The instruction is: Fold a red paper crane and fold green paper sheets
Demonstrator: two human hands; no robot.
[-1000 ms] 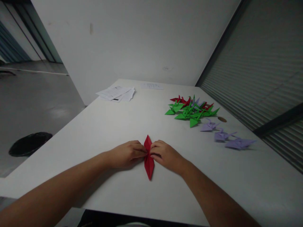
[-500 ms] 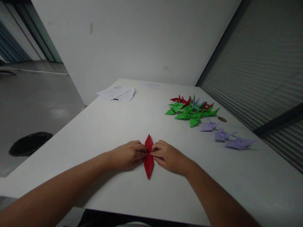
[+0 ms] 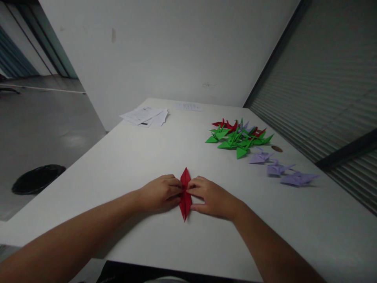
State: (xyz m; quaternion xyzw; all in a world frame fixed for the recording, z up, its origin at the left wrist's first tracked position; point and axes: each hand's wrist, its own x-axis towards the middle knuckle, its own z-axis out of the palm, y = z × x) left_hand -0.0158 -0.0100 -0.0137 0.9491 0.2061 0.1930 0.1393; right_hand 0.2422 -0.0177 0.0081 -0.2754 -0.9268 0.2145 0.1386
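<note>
Our left hand (image 3: 159,192) and right hand (image 3: 213,196) kept fingers pinched on the red folded paper (image 3: 185,207), flat on the counter (image 3: 141,157) — its near tip had drawn in slightly, so the fold looked tighter.

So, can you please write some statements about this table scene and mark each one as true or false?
1. The left hand and the right hand hold the narrow red folded paper at its middle. True.
2. The red paper is lifted into the air. False: it lies on the white table.
3. Three purple paper cranes stand in a row on the right. True.
4. Printed sheets lie beside the right hand. False: the white printed sheets lie at the far left corner.
</note>
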